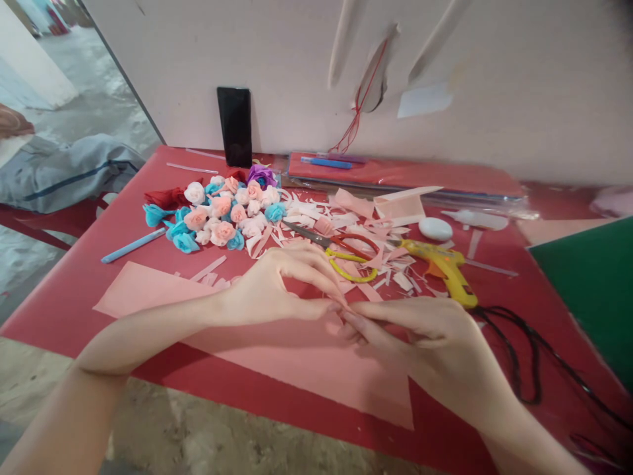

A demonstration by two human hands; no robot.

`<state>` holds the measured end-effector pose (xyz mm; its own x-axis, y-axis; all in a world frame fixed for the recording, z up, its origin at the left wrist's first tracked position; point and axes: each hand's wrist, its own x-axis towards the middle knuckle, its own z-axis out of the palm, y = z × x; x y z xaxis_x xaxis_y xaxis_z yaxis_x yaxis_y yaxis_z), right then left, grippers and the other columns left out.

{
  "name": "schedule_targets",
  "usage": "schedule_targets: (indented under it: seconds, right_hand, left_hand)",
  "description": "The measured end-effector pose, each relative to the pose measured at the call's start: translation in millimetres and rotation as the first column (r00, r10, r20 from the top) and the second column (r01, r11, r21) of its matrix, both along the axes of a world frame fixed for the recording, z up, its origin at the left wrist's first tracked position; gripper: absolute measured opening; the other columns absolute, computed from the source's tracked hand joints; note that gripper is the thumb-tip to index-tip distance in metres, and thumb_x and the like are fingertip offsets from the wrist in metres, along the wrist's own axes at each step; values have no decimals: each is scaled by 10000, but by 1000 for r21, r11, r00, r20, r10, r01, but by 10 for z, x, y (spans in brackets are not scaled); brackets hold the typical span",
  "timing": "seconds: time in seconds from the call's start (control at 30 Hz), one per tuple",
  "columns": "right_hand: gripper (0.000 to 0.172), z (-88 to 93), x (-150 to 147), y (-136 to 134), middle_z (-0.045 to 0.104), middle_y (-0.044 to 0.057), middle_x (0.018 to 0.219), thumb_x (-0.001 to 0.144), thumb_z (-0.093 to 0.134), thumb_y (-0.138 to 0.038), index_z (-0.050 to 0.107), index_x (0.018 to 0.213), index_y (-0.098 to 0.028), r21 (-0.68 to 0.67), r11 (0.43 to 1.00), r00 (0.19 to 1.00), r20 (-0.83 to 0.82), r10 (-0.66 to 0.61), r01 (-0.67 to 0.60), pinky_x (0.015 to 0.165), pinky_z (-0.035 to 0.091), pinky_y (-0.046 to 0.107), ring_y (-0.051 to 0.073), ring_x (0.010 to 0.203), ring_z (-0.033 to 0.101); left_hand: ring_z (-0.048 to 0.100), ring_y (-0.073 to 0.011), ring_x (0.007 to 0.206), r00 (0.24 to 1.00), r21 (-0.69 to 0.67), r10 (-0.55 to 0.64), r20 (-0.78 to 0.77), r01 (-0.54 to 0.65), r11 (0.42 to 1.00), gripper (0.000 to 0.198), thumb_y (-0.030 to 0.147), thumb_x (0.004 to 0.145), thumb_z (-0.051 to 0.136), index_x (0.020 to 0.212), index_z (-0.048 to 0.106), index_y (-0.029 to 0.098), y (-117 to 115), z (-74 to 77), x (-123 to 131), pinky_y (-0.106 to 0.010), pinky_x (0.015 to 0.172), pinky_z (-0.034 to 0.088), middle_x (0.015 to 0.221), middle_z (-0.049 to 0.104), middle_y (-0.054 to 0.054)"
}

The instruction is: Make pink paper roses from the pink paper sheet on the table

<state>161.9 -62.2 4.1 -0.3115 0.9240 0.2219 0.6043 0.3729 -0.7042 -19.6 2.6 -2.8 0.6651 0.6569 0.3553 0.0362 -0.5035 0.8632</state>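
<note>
My left hand (pixel 281 284) and my right hand (pixel 420 336) meet over a big pink paper sheet (pixel 316 369) on the red table (pixel 64 303). Both pinch a small pink paper piece (pixel 343 309) between fingertips, thumbs pressed to fingers. Just beyond the hands lie scissors (pixel 341 251) with red and yellow handles among pink and white paper scraps. A yellow glue gun (pixel 448 270) rests to the right of them, its black cord (pixel 524 349) trailing past my right wrist.
A heap of small paper roses (pixel 222 211) in pink, white and blue sits at the back left, a blue pen (pixel 133 245) beside it. A black phone (pixel 235 126) leans on the wall. Red sheets (pixel 395 173), a white oval object (pixel 435 229) and green paper (pixel 593 290) lie right.
</note>
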Motion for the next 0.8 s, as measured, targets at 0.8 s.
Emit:
schedule_targets:
  seconds: [0.8]
  right_hand:
    - [316,-22,-48,-78,626,6,553,882,498,-246,630,601,-186,143,989,998,48,-50,43,473,464,190,103,476,571]
  left_hand:
    - [528,-145,715,994,-63,-36,103,42,997,163,152,787,575,631,529,150,-52,-161,68,-321,720,447,656,601,-34]
